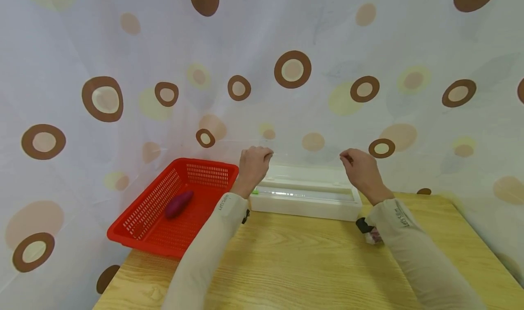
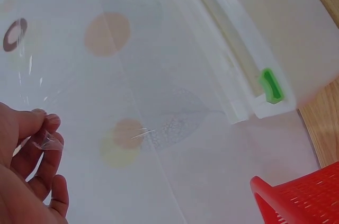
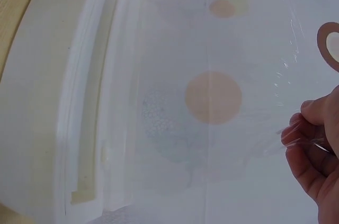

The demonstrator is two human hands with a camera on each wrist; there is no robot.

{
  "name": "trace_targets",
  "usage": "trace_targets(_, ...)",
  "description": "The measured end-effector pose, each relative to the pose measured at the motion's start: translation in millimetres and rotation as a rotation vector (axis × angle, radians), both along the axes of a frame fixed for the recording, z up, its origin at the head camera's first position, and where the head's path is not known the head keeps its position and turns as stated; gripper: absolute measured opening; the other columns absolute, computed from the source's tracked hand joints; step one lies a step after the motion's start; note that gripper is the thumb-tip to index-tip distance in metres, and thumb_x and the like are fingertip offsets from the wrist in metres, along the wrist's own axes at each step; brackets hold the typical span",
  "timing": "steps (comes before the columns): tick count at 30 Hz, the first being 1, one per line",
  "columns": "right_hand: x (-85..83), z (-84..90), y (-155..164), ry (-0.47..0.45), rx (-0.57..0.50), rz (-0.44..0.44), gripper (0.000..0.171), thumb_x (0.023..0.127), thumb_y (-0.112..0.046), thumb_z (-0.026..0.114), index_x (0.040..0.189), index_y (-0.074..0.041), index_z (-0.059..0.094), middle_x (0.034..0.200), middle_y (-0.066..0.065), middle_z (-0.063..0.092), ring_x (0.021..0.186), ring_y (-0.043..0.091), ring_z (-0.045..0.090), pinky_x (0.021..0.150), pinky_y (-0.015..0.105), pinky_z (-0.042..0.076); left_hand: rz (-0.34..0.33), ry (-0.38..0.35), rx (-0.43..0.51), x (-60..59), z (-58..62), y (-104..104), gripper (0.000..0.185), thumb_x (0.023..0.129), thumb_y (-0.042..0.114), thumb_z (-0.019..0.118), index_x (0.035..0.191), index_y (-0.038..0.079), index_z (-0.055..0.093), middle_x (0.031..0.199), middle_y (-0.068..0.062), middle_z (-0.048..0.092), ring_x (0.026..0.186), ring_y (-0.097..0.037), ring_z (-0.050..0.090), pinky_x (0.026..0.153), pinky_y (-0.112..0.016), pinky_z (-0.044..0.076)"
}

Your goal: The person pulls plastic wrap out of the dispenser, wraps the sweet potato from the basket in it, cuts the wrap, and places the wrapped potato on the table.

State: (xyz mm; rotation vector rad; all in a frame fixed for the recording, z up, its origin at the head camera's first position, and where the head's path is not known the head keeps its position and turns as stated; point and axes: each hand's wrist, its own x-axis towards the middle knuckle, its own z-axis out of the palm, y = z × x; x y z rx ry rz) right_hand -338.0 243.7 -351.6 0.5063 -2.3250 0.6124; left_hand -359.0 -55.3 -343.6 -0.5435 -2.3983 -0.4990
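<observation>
My left hand pinches one corner of a clear sheet of cling film between thumb and fingers. The opposite corner is pinched in my right hand. Between them the film is stretched in the air, seen mostly by its glints in both wrist views. Below and between the hands lies a long white cling film dispenser, its lid raised at the back. A green slide cutter sits at the dispenser's left end. Whether the film is still joined to the roll I cannot tell.
A red plastic basket stands to the left with a purple, elongated vegetable in it. Partly hidden by the right wrist, a small purple-and-white item lies on the wooden table. A patterned curtain hangs close behind.
</observation>
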Motion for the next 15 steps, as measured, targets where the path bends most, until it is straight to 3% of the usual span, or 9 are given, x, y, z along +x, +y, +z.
trace_targets(15,11.8,20.9,-1.2,0.045,-0.013,0.001,0.012,0.092,-0.005,0.06,0.096,0.004,0.066,0.084,0.017,0.065,0.071,0.029,0.06,0.064,0.045,0.048,-0.044,0.103,0.073,6.9,14.9,-0.2,0.014,0.093,0.016,0.062,0.095,0.012,0.075,0.088,-0.002,0.071,0.079,-0.025,0.063,0.071,-0.042,0.047)
